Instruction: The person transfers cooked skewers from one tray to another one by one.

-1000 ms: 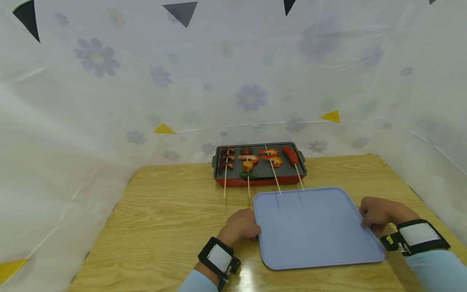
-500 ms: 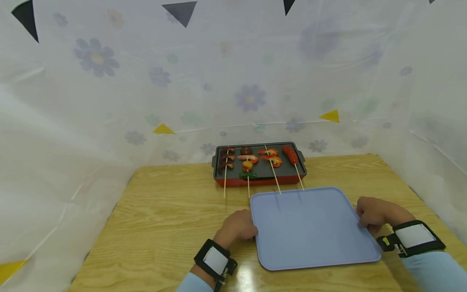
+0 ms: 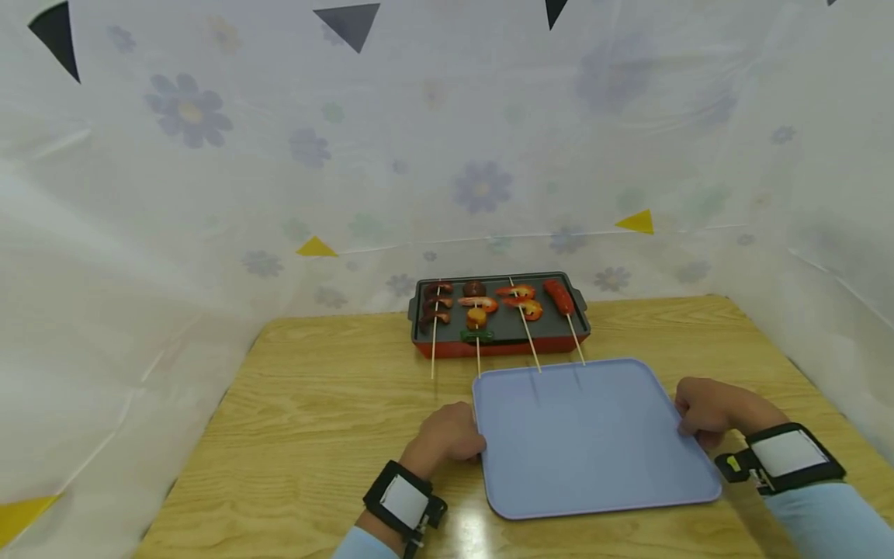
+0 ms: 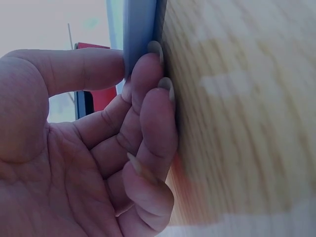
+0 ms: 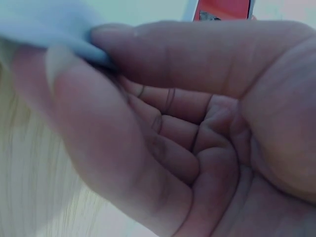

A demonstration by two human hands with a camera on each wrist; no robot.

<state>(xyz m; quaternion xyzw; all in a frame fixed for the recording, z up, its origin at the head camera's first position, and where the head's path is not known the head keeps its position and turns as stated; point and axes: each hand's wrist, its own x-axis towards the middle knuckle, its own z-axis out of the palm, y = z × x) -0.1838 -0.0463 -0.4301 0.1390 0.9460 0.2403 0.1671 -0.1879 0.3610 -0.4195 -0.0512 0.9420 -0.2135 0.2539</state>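
Head view: left hand (image 3: 450,435) and right hand (image 3: 707,407) grip a lavender tray (image 3: 597,435) by opposite sides.
Beyond, skewers (image 3: 529,310) lie across a red-sided grill (image 3: 503,350) on the worktop (image 3: 335,411).

Tray (image 3: 590,439): pale lavender-blue, rectangular, rounded corners, low rim, smooth face up. Roughly level, slightly askew, right end set farther off. Gripped at both short sides by left hand (image 3: 450,435) and right hand (image 3: 708,407). Sits low at tabletop (image 3: 314,435); full contact unclear.
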